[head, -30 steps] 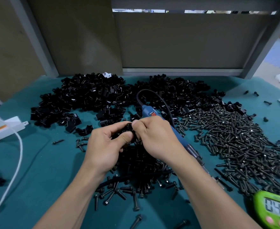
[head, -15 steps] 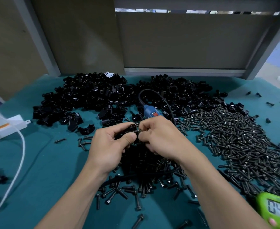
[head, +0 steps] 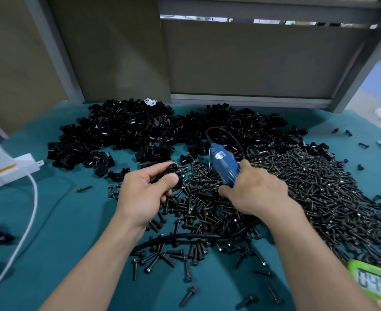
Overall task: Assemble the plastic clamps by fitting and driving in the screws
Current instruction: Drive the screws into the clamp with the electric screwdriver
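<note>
The left hand (head: 145, 194) held a black plastic clamp (head: 171, 175), thumb pressed on top and fingers curled underneath it. Just to its right, the right hand (head: 258, 190) had thumb and fingers closed round the blue electric screwdriver (head: 224, 163), which was tilted above the screws (head: 315, 189) heaped across the teal table (head: 57, 221). Beyond both hands lay a heap of loose clamp parts (head: 122, 131). A green timer (head: 373, 286) sat at the near right edge, and a white cable (head: 31, 205) ran along the left.
</note>
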The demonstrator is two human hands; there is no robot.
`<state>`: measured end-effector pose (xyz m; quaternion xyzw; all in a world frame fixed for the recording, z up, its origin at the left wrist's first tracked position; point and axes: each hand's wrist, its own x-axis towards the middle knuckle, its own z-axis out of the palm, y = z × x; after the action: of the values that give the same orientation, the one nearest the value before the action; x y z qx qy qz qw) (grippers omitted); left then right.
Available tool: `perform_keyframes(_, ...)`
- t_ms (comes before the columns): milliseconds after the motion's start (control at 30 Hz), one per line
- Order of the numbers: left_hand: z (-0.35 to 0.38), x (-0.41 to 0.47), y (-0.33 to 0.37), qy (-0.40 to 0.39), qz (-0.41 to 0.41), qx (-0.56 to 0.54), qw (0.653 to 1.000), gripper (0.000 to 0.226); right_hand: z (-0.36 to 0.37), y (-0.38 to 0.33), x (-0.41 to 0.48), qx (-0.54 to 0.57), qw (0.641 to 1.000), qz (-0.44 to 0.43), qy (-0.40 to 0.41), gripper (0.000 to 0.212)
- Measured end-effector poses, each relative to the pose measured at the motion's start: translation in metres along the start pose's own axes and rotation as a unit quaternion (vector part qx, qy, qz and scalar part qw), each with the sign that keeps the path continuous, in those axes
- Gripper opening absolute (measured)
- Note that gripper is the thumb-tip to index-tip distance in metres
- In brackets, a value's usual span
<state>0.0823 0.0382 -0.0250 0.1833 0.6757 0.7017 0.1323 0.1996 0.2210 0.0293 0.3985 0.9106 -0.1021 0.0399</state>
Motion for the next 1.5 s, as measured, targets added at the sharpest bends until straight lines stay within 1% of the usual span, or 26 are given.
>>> perform_keyframes(133, 0.001, -0.001, 0.001, 0.001, 0.005, -0.005, 1.0, 0.033, 0.0, 0.006, 0.01, 0.079, 0.997, -0.007, 0.016, 0.045)
perform_keyframes(200, -0.001, 0.0, 0.002, 0.01, 0.009, -0.009, 1.0, 0.033, -0.008, 0.01, 0.013, 0.204, 0.979, 0.002, 0.011, 0.042)
perform_keyframes(233, -0.001, 0.0, 0.002, 0.013, 0.01, -0.012, 1.0, 0.033, -0.013, 0.012, 0.014, 0.298, 0.954, 0.007, 0.008, 0.04)
perform_keyframes(267, -0.002, 0.0, 0.002, 0.014, 0.011, -0.014, 1.0, 0.033, -0.019, 0.014, 0.014, 0.398, 0.917, 0.017, 0.004, 0.039)
perform_keyframes(300, -0.001, 0.0, 0.002, 0.014, 0.011, -0.016, 1.0, 0.033, -0.026, 0.016, 0.015, 0.492, 0.87, 0.033, -0.01, 0.039)
perform_keyframes(333, -0.001, 0.0, 0.002, 0.013, 0.011, -0.016, 1.0, 0.033, -0.032, 0.019, 0.015, 0.579, 0.813, 0.049, -0.033, 0.042)
perform_keyframes(400, 0.001, -0.001, 0.002, 0.007, 0.011, -0.009, 1.0, 0.032, -0.041, 0.022, 0.015, 0.719, 0.686, 0.062, -0.093, 0.058)
perform_keyframes(433, 0.002, -0.001, 0.003, 0.005, 0.011, -0.005, 1.0, 0.032, -0.044, 0.024, 0.014, 0.771, 0.622, 0.058, -0.123, 0.055)
perform_keyframes(500, 0.003, -0.002, 0.003, 0.004, 0.01, 0.0, 1.0, 0.032, -0.047, 0.025, 0.01, 0.851, 0.497, 0.052, -0.163, 0.035)
perform_keyframes(533, 0.003, -0.002, 0.003, 0.005, 0.009, 0.001, 1.0, 0.032, -0.047, 0.025, 0.008, 0.878, 0.445, 0.041, -0.174, 0.036)
perform_keyframes(567, 0.003, -0.002, 0.003, 0.007, 0.009, 0.0, 1.0, 0.032, -0.046, 0.024, 0.006, 0.895, 0.406, 0.025, -0.185, 0.042)
perform_keyframes(600, 0.002, -0.002, 0.003, 0.009, 0.007, -0.001, 1.0, 0.031, -0.045, 0.022, 0.004, 0.905, 0.38, 0.012, -0.192, 0.046)
perform_keyframes(733, 0.001, -0.001, 0.002, 0.018, -0.001, -0.02, 1.0, 0.029, -0.039, 0.008, 0.001, 0.933, 0.302, -0.02, -0.194, 0.052)
perform_keyframes(800, 0.002, -0.001, 0.002, 0.014, -0.002, -0.019, 1.0, 0.029, -0.034, 0.003, 0.0, 0.943, 0.282, -0.022, -0.177, 0.058)
perform_keyframes(867, 0.002, -0.002, 0.002, 0.009, -0.003, -0.013, 1.0, 0.03, -0.033, -0.002, -0.002, 0.939, 0.289, -0.02, -0.184, 0.062)
perform_keyframes(933, 0.003, -0.002, 0.001, 0.003, -0.002, -0.007, 1.0, 0.031, -0.035, -0.007, -0.004, 0.936, 0.293, -0.009, -0.197, 0.058)
perform_keyframes(967, 0.003, -0.003, 0.001, -0.001, -0.001, -0.006, 1.0, 0.031, -0.037, -0.01, -0.004, 0.938, 0.29, -0.001, -0.19, 0.053)
perform_keyframes(1000, 0.004, -0.003, 0.001, -0.005, -0.001, -0.005, 1.0, 0.032, -0.039, -0.013, -0.005, 0.939, 0.297, 0.008, -0.173, 0.048)
perform_keyframes(1033, 0.004, -0.003, 0.002, -0.007, -0.002, -0.005, 1.0, 0.032, -0.04, -0.015, -0.006, 0.934, 0.321, 0.018, -0.153, 0.043)
perform_keyframes(1100, 0.004, -0.004, 0.003, -0.009, -0.002, -0.004, 1.0, 0.034, -0.038, -0.016, -0.005, 0.912, 0.393, 0.046, -0.107, 0.03)
perform_keyframes(1133, 0.004, -0.005, 0.003, -0.011, -0.001, 0.001, 1.0, 0.035, -0.036, -0.015, -0.004, 0.902, 0.417, 0.059, -0.09, 0.025)
perform_keyframes(1167, 0.004, -0.005, 0.004, -0.013, 0.003, 0.011, 1.0, 0.036, -0.034, -0.012, -0.002, 0.898, 0.427, 0.07, -0.081, 0.022)
perform_keyframes(1200, 0.004, -0.006, 0.005, -0.016, 0.008, 0.023, 1.0, 0.037, -0.032, -0.009, -0.001, 0.899, 0.423, 0.078, -0.081, 0.022)
perform_keyframes(1233, 0.004, -0.006, 0.005, -0.019, 0.014, 0.037, 0.999, 0.037, -0.031, -0.006, 0.001, 0.904, 0.41, 0.085, -0.083, 0.022)
perform_keyframes(1333, 0.005, -0.009, 0.006, -0.029, 0.028, 0.07, 0.997, 0.038, -0.028, -0.002, 0.004, 0.928, 0.352, 0.099, -0.071, 0.017)
perform_keyframes(1500, 0.007, -0.012, 0.009, -0.032, 0.035, 0.096, 0.994, 0.04, -0.024, -0.002, 0.007, 0.947, 0.306, 0.1, -0.012, 0.013)
